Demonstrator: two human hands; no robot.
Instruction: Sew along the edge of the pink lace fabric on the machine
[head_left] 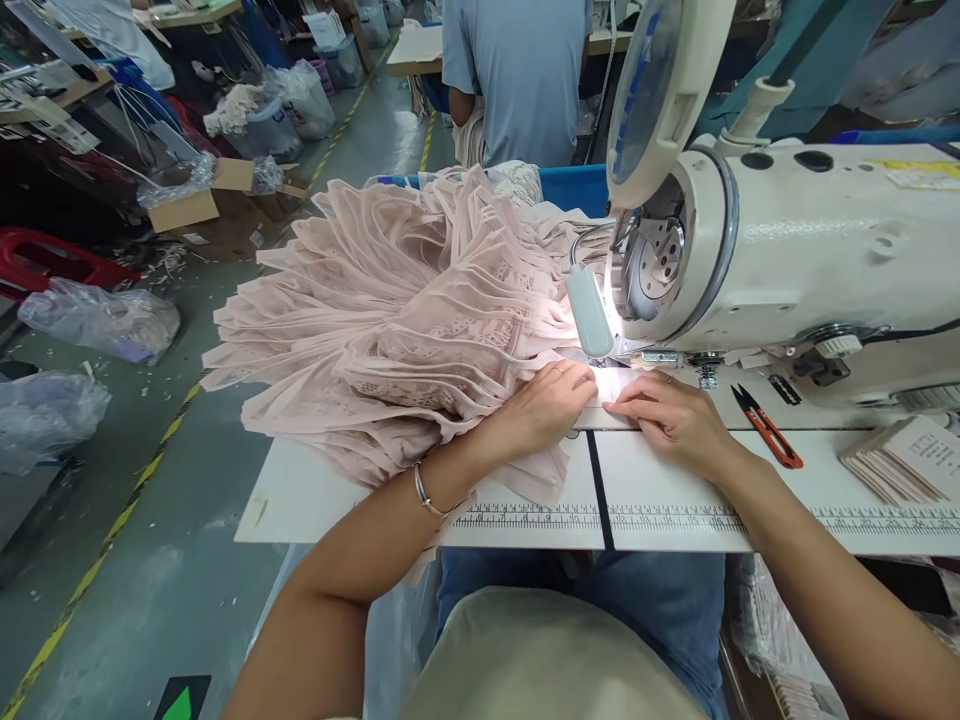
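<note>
A big heap of pale pink mesh and lace fabric [390, 310] lies on the left half of the white sewing table [675, 500]. My left hand [544, 405] presses flat on the fabric's edge just before the needle area. My right hand [667, 415] rests beside it, fingertips pinching a small strip of the fabric under the lit presser foot of the white sewing machine [795, 250]. Both hands touch the cloth close together. A silver bracelet sits on my left wrist.
Orange-handled thread snips [769, 428] lie right of my right hand. A stack of paper labels [900, 462] sits at the far right. A person in a blue shirt [517, 80] stands behind the table. Plastic bags and boxes crowd the floor at left.
</note>
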